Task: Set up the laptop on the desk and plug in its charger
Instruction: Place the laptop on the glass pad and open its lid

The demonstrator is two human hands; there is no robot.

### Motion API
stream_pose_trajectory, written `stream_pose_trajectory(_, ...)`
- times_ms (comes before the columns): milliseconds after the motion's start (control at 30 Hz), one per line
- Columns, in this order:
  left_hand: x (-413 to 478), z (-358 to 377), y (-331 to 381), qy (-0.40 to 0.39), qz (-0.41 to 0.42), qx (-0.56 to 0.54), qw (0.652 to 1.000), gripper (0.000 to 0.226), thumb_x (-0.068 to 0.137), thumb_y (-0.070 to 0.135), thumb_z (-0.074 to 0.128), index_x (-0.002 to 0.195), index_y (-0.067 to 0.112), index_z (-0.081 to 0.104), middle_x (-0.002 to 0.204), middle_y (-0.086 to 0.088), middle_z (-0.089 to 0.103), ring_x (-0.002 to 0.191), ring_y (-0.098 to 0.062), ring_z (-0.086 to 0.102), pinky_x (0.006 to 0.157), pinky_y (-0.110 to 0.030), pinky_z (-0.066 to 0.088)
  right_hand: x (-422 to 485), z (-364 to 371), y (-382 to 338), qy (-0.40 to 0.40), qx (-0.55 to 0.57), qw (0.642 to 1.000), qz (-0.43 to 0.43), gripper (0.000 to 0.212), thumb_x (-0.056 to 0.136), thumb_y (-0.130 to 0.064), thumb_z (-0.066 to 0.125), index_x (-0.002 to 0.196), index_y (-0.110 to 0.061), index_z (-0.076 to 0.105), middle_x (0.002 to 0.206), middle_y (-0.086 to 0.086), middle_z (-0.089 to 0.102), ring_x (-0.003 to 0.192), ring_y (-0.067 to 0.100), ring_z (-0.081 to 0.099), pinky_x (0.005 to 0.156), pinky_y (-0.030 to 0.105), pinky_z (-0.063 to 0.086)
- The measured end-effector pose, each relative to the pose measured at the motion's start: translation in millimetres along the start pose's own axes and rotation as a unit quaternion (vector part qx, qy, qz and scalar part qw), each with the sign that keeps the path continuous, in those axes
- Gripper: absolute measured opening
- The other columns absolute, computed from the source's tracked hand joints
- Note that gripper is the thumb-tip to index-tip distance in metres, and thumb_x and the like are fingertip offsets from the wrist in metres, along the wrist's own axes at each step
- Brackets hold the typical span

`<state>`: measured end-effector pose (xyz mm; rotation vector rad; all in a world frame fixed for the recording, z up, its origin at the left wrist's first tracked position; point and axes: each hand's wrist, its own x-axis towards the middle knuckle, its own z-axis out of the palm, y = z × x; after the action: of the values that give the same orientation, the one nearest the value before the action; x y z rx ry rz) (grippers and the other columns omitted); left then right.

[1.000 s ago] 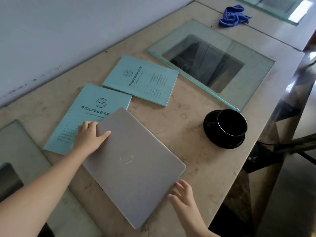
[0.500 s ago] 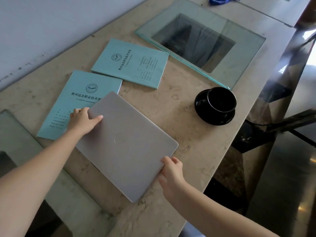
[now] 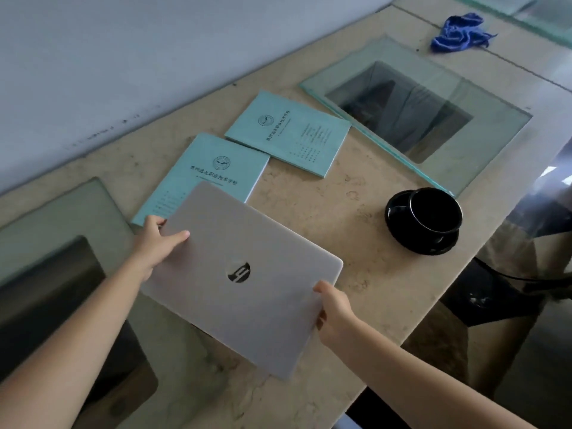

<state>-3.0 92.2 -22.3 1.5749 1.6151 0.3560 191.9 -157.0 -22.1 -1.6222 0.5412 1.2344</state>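
Laptop (image 3: 238, 274), lid closed, hangs mid-frame over the surface (image 3: 309, 212), long axis slanting from left hand (image 3: 154, 243) down to right hand (image 3: 334, 314); both hands' fingers grip its short edges, upper corner overlapping a booklet (image 3: 210, 168)

We take this for a school office or study room: stone worktop (image 3: 325, 218), two school booklets (image 3: 288, 133), glass panes (image 3: 483, 144).

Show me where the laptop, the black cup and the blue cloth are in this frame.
laptop (image 3: 243, 278): head view, logo at the middle of the closed lid.
black cup (image 3: 435, 210): head view, inside of the bowl.
blue cloth (image 3: 461, 34): head view, middle of the crumpled folds.
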Motion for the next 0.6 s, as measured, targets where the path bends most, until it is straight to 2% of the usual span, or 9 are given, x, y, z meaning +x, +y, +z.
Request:
stream_pose_trajectory(133,-43.1,-35.9,-33.0,0.058,-0.054,-0.043,0.996,0.048,0.078,0.027,0.075,0.112,0.014,0.045,0.118,-0.012,0.057,0.107,-0.031,0.057,0.09,-0.045,0.047,-5.8,20.0,-1.6,-0.035,-0.071,0.995,-0.058,0.034,0.086,0.002,0.042,0.119,0.002,0.051,0.079,0.01,0.055,0.06,0.02,0.052,0.032,0.014,0.039)
stream_pose_trajectory(233,-72.8,-65.2,-61.9,0.126,-0.084,-0.065,0.986,0.048,0.077,0.029,0.076,0.111,0.012,0.048,0.113,-0.01,0.057,0.103,-0.03,0.056,0.086,-0.045,0.048,-13.5,47.6,1.2,-0.055,-0.143,0.984,-0.087,0.032,0.087,0.005,0.032,0.112,-0.001,0.052,0.074,0.01,0.05,0.056,0.02,0.047,0.029,0.011,0.034)
stream_pose_trajectory(267,-82.0,-74.7,-72.0,0.144,-0.098,-0.07,0.982,0.048,0.077,0.03,0.076,0.112,0.012,0.048,0.111,-0.008,0.056,0.102,-0.029,0.056,0.085,-0.045,0.048,-14.5,58.6,3.6,-0.063,-0.163,0.98,-0.096,0.03,0.086,0.005,0.032,0.107,-0.003,0.052,0.074,0.01,0.05,0.057,0.02,0.047,0.032,0.013,0.036)
stream_pose_trajectory(333,-99.2,-94.2,-94.5,0.174,-0.126,-0.09,0.973,0.05,0.078,0.03,0.075,0.116,0.012,0.048,0.11,-0.005,0.054,0.1,-0.027,0.055,0.084,-0.044,0.048,-16.6,83.3,12.2,-0.076,-0.206,0.969,-0.117,0.026,0.084,0.003,0.035,0.102,-0.008,0.052,0.083,0.014,0.051,0.066,0.025,0.051,0.05,0.023,0.046)
stream_pose_trajectory(367,-106.5,-103.7,-106.0,0.188,-0.133,-0.099,0.968,0.051,0.078,0.03,0.075,0.118,0.011,0.048,0.11,-0.005,0.054,0.098,-0.025,0.054,0.083,-0.042,0.047,-19.3,96.0,16.8,-0.081,-0.229,0.962,-0.124,0.026,0.083,0.0,0.037,0.101,-0.011,0.053,0.09,0.016,0.05,0.073,0.027,0.051,0.06,0.029,0.047)
stream_pose_trajectory(400,-112.3,-113.3,-117.6,0.203,-0.138,-0.104,0.964,0.052,0.078,0.029,0.075,0.119,0.01,0.047,0.112,-0.006,0.054,0.097,-0.024,0.053,0.082,-0.04,0.046,-21.5,109.3,21.9,-0.086,-0.247,0.956,-0.13,0.026,0.083,-0.001,0.039,0.1,-0.013,0.054,0.095,0.015,0.049,0.076,0.028,0.051,0.063,0.032,0.048)
stream_pose_trajectory(500,-128.3,-143.5,-153.5,0.237,-0.163,-0.126,0.95,0.053,0.078,0.025,0.076,0.119,0.006,0.048,0.116,-0.011,0.057,0.101,-0.028,0.055,0.082,-0.04,0.044,-35.7,148.0,41.0,-0.102,-0.278,0.945,-0.142,0.023,0.083,0.0,0.037,0.091,-0.009,0.057,0.091,0.014,0.051,0.064,0.024,0.049,0.05,0.025,0.042)
stream_pose_trajectory(600,-141.0,-166.9,-187.9,0.26,-0.19,-0.159,0.933,0.052,0.077,0.021,0.077,0.118,0.005,0.049,0.117,-0.016,0.059,0.101,-0.032,0.057,0.079,-0.04,0.044,-49.1,182.7,62.0,-0.12,-0.301,0.934,-0.152,0.026,0.084,0.004,0.036,0.069,-0.008,0.053,0.069,0.008,0.051,0.054,0.018,0.046,0.036,0.018,0.037)
